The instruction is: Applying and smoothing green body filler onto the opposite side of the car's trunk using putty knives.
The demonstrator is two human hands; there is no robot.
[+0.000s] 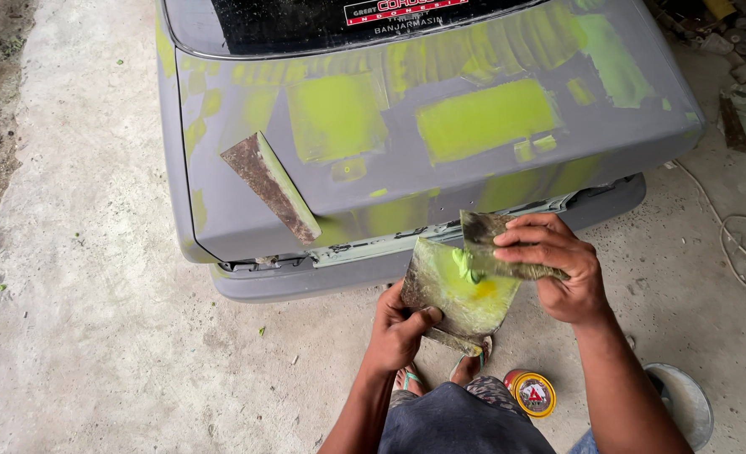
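My left hand [400, 329] grips the lower edge of a flat mixing board [457, 294] smeared with yellow-green putty. My right hand [558, 267] holds a thin spreader blade [495, 244], its edge resting on the wet putty at the board's top. Both are in front of the rear of a grey car boot lid [406, 176] covered with several yellow-green putty patches [484, 119]. A second long spreader [274, 187], rusty and green-edged, lies on the boot lid to the left.
A small round tin with a red-and-yellow lid [532, 392] stands on the concrete floor [95, 277] by my feet. A grey round lid or bowl [684, 402] lies at lower right. A cord [738, 244] and scrap clutter [743, 50] are at the right.
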